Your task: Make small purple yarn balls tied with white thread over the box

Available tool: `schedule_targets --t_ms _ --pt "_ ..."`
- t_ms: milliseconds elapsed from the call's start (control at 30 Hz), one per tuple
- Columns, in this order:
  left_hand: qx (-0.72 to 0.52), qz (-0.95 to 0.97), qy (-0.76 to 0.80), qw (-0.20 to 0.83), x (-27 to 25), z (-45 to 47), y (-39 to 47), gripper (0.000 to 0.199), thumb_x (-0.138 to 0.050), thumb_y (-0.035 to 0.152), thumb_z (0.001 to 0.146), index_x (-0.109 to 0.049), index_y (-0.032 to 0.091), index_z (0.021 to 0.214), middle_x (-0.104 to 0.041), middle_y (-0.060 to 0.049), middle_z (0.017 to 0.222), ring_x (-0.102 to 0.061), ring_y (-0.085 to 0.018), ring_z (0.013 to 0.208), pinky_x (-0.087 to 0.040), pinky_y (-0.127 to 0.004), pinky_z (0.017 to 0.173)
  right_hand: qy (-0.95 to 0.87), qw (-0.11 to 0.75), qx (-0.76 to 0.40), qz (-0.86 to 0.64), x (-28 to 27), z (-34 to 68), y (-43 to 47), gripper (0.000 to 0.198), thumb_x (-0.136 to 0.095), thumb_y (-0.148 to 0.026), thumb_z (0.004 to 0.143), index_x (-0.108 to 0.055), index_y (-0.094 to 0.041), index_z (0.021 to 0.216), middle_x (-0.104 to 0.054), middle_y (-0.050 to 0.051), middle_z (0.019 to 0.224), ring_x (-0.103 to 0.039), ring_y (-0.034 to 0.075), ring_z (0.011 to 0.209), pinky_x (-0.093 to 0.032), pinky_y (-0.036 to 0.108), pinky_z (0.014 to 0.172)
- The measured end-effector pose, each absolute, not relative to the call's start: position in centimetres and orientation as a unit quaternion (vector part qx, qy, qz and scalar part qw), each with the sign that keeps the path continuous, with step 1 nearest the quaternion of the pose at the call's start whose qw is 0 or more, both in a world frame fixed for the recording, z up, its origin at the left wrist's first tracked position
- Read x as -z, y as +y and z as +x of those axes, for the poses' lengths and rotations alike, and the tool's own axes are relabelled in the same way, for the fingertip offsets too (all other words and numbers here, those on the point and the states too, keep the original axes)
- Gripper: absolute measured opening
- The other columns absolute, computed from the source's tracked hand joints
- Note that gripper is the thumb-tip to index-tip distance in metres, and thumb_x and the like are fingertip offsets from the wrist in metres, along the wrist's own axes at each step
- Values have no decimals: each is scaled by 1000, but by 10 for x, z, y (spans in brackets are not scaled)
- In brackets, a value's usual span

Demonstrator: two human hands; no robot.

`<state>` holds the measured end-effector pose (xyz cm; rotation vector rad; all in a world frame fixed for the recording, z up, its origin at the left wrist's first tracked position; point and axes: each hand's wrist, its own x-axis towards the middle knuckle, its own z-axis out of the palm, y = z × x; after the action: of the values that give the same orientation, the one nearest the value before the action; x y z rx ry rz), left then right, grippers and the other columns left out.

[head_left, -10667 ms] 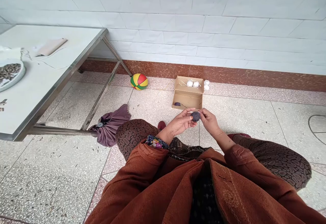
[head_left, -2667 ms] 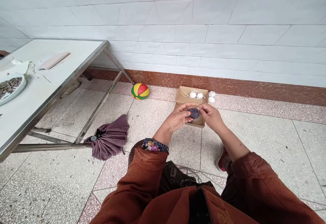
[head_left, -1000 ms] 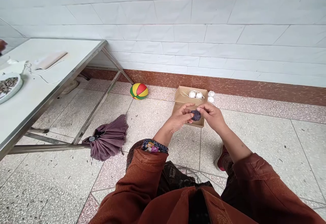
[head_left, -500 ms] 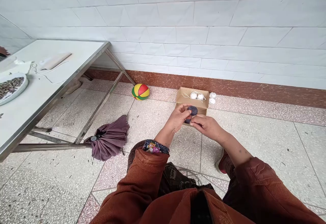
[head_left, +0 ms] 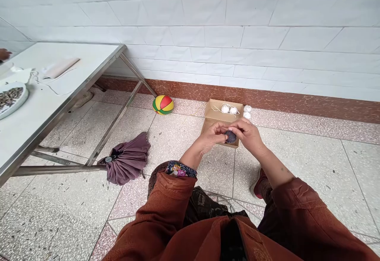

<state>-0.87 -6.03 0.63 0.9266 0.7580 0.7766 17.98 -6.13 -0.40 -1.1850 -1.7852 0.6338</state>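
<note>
My left hand (head_left: 214, 135) is closed round a small dark grey-purple ball of yarn (head_left: 230, 136), held over the front of an open cardboard box (head_left: 208, 114). My right hand (head_left: 247, 134) is pinched at the ball's upper right side, its fingertips on the yarn; the strand itself is too fine to make out. Two white yarn balls (head_left: 225, 108) with loose strands lie in the back part of the box. Two more white balls (head_left: 247, 112) rest on the floor just right of it. My fingers partly hide the box's front part.
To the left stands a white table (head_left: 97, 51) with a metal frame, bearing a dish (head_left: 22, 100) of dried pieces and a rolled cloth (head_left: 61, 68). A colourful ball (head_left: 163, 105) and a folded purple umbrella (head_left: 127, 160) lie on the floor. Another person's hand (head_left: 4, 54) shows far left.
My right hand has moved from below the dark yarn ball up to its upper right side. The ball has shifted slightly right and down in my left hand.
</note>
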Motion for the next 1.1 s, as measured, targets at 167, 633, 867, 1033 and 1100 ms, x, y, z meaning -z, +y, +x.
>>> schedule_targets --t_ms 167,633,867,1033,1100 --pt "-386 360 322 786 -3 -11 -57 43 -79 21 71 -63 19 111 -67 -3 100 -63 -12 85 -48 -24 71 -675 451 -333 -480 -2 178 -64 20 -53 -38 101 -68 -25 97 -70 5 97 -64 21 90 -50 37 83" --pt "-413 483 344 691 6 -1 -59 51 -88 28 67 -65 18 112 -68 -3 98 -61 -12 87 -48 -31 85 -586 432 -448 -519 0 183 -61 25 -65 -48 89 -65 -23 88 -58 -2 73 -51 16 68 -40 31 67" --pt "-353 560 325 675 -1 -2 -64 50 -82 32 75 -57 19 116 -66 -3 96 -61 -13 85 -45 -29 78 -545 446 -528 -476 -12 193 -58 31 -73 -51 82 -63 -22 76 -55 -4 67 -44 13 61 -35 28 60" --pt "-313 576 299 693 -1 -1 -67 41 -80 35 78 -54 19 105 -65 -2 91 -61 -11 79 -45 -27 72 -523 477 -519 -479 -12 193 -56 28 -75 -49 78 -64 -23 82 -58 -3 70 -42 12 58 -35 27 56" --pt "-311 568 310 696 1 -1 -67 41 -80 35 77 -53 19 103 -64 -1 89 -61 -10 73 -46 -26 69 -521 483 -501 -495 -6 190 -55 28 -75 -48 78 -65 -23 84 -61 -2 73 -46 13 61 -38 27 58"
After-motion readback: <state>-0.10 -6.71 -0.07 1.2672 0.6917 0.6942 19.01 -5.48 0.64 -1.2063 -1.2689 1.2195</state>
